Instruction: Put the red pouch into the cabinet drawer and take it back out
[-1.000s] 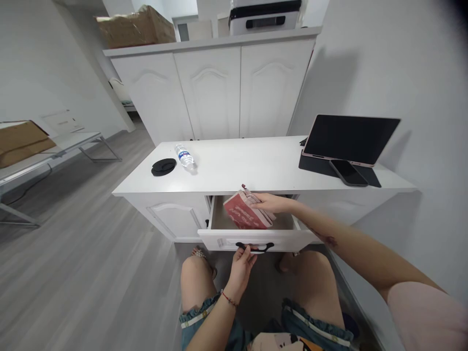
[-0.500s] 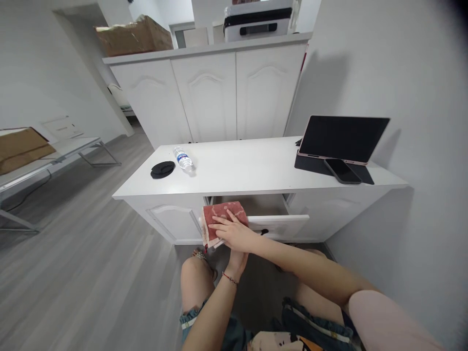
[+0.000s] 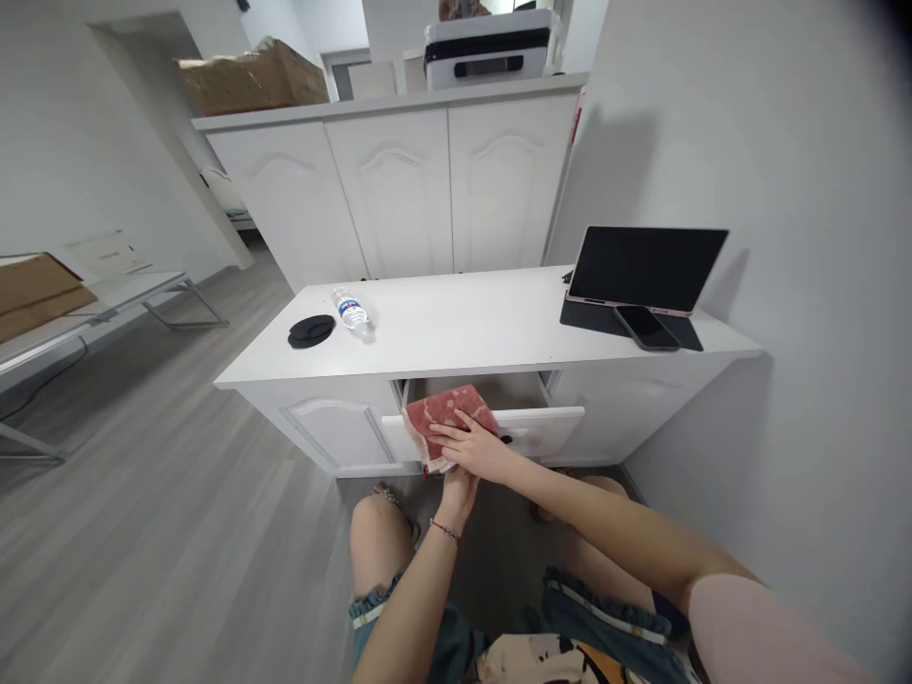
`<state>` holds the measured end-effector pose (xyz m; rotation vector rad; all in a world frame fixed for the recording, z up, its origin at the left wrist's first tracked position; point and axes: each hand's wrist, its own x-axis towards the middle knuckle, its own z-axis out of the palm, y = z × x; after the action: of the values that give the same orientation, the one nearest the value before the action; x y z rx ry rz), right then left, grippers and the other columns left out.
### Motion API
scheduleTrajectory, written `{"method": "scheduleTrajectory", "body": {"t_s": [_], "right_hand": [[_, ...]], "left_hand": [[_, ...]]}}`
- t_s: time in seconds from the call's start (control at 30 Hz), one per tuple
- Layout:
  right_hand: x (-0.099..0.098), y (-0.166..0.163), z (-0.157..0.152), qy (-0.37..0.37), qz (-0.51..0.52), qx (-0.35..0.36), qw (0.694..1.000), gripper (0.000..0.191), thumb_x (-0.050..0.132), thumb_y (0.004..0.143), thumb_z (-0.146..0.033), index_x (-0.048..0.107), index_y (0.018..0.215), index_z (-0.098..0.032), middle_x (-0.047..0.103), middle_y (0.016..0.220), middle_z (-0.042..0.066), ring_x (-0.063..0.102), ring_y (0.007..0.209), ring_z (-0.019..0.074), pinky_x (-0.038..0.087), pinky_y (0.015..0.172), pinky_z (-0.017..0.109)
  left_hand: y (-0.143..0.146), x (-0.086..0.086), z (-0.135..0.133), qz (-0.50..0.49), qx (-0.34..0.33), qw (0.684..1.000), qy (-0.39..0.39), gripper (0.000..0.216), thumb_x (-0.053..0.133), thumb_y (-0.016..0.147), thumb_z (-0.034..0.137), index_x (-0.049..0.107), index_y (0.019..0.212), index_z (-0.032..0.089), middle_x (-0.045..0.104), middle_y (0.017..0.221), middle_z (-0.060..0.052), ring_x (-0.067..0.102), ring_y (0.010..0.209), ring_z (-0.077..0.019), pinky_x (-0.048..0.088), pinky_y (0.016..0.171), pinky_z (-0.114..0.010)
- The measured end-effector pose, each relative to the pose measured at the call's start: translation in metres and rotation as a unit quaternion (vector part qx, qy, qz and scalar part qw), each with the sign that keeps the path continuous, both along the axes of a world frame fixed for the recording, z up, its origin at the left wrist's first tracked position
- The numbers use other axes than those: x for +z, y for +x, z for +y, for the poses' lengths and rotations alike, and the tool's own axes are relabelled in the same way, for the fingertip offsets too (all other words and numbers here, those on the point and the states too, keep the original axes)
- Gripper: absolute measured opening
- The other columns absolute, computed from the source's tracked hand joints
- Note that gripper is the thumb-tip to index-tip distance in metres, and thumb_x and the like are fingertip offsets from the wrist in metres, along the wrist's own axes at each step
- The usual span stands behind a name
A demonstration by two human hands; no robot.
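Note:
A red book with a pale mottled pattern is held in front of the half-open white drawer of a low white cabinet. My right hand lies on its cover, fingers stretched over it. My left hand comes up from below against the book's lower edge. Its fingers are hidden under the book and my right hand. A red string bracelet circles my left wrist. My bare knees are just below.
On the cabinet top lie a water bottle, a black disc, a propped tablet and a phone. Behind stands a tall white cupboard bearing a cardboard box and an appliance. A low table stands at left.
The book came out of the drawer toward me. My left hand left the drawer handle and went under the book. The drawer has slid partly back in.

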<state>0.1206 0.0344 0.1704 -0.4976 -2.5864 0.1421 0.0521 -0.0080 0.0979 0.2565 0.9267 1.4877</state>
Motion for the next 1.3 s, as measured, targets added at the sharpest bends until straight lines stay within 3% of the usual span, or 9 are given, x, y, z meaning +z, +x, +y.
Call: {"method": "scheduleTrajectory", "body": {"t_s": [0.1,0.37,0.53,0.77,1.0,1.2,1.3], "right_hand": [[0.005,0.022,-0.003,0.062,-0.038,-0.013,0.997,0.015,0.053,0.086,-0.009,0.062,0.087,-0.021,0.053,0.138,0.007,0.03,0.14,0.0174,-0.004,0.119,0.047],[0.001,0.081,-0.011,0.152,-0.078,-0.069,0.983,0.017,0.05,0.089,-0.011,0.065,0.088,-0.02,0.059,0.133,0.005,0.036,0.137,0.0186,0.005,0.118,0.052],[-0.003,0.114,-0.018,0.19,-0.079,-0.109,0.972,0.019,0.05,0.088,-0.01,0.066,0.091,-0.021,0.06,0.131,0.004,0.04,0.134,0.018,0.007,0.118,0.05],[-0.017,0.146,-0.033,0.175,-0.081,-0.199,0.961,0.023,0.046,0.09,-0.011,0.065,0.097,-0.023,0.059,0.133,0.002,0.042,0.132,0.0164,0.003,0.118,0.048],[-0.057,0.148,-0.049,0.128,0.042,-0.338,0.932,0.026,0.05,0.086,-0.012,0.065,0.102,-0.025,0.064,0.123,0.004,0.046,0.124,0.0229,0.013,0.115,0.052],[-0.075,0.12,-0.056,0.047,0.192,-0.467,0.862,0.03,0.047,0.082,-0.017,0.066,0.104,-0.022,0.054,0.116,0.014,0.039,0.119,0.0333,0.034,0.101,0.055],[-0.079,0.101,-0.056,0.01,0.258,-0.498,0.828,0.03,0.045,0.083,-0.022,0.066,0.104,-0.021,0.048,0.115,0.016,0.037,0.116,0.0354,0.035,0.097,0.057]], "left_hand": [[0.001,-0.003,-0.001,-0.013,-0.017,1.0,0.005,0.028,0.064,0.067,0.007,0.06,0.09,0.023,0.065,0.104,-0.007,0.063,0.093,-0.0205,0.049,0.073,-0.03],[-0.001,0.006,-0.003,-0.022,-0.058,0.998,0.032,0.033,0.078,0.057,0.014,0.06,0.084,0.02,0.067,0.082,0.0,0.062,0.074,-0.0131,0.048,0.071,-0.026],[-0.001,0.014,-0.004,-0.025,-0.064,0.998,0.017,0.032,0.081,0.062,0.034,0.054,0.07,0.018,0.059,0.064,0.004,0.055,0.059,-0.0073,0.046,0.063,-0.022],[-0.002,0.016,-0.004,-0.025,-0.065,0.997,0.015,0.032,0.082,0.063,0.032,0.058,0.077,0.018,0.065,0.081,0.0,0.059,0.067,-0.0082,0.05,0.073,-0.026],[-0.002,0.017,-0.004,-0.007,-0.064,0.998,0.004,0.032,0.081,0.063,0.034,0.056,0.077,0.02,0.065,0.084,-0.001,0.059,0.067,-0.0088,0.051,0.076,-0.027],[-0.001,0.021,-0.005,0.004,-0.065,0.998,0.0,0.028,0.078,0.066,0.033,0.055,0.077,0.021,0.065,0.082,-0.001,0.059,0.066,-0.0097,0.05,0.075,-0.027],[0.0,0.024,-0.006,0.014,-0.062,0.998,-0.005,0.027,0.077,0.068,0.033,0.054,0.075,0.021,0.066,0.083,-0.002,0.06,0.067,-0.0102,0.049,0.077,-0.027]]}}
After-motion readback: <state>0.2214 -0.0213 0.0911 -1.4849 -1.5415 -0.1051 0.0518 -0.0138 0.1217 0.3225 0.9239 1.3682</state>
